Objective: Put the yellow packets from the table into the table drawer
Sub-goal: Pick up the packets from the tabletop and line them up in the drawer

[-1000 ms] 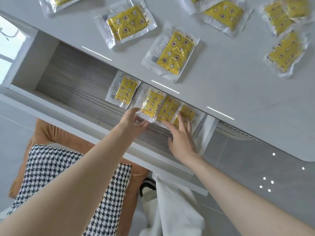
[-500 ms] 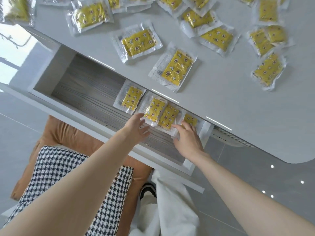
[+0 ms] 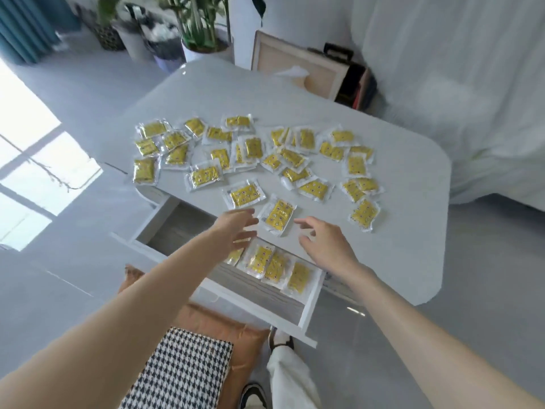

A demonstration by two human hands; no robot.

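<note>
1. Low left there's a houndstooth cushion (image 3: 182, 370) lying on an orange cushion (image 3: 247, 340), right below the open drawer (image 3: 165, 231), which has white walls and a grey wood-grain floor.
2. The left hand (image 3: 237, 228) hangs over the drawer's back edge with fingers spread wide and nothing in it. It hides part of one packet.
3. The drawer packets (image 3: 267, 259) are glossy with clear edges. They overlap in a row at the right end, long sides running front to back.
4. The nearest packet (image 3: 278, 215) lies flat on the table between the hands, its long axis pointing away and tipped right.
5. The right hand (image 3: 324, 243) is loose and empty over the smooth white table (image 3: 413, 231), where lots more packets are scattered.

Left grip (image 3: 236, 228) and right grip (image 3: 324, 245) reach forward, seemingly empty and loosely spread.
</note>
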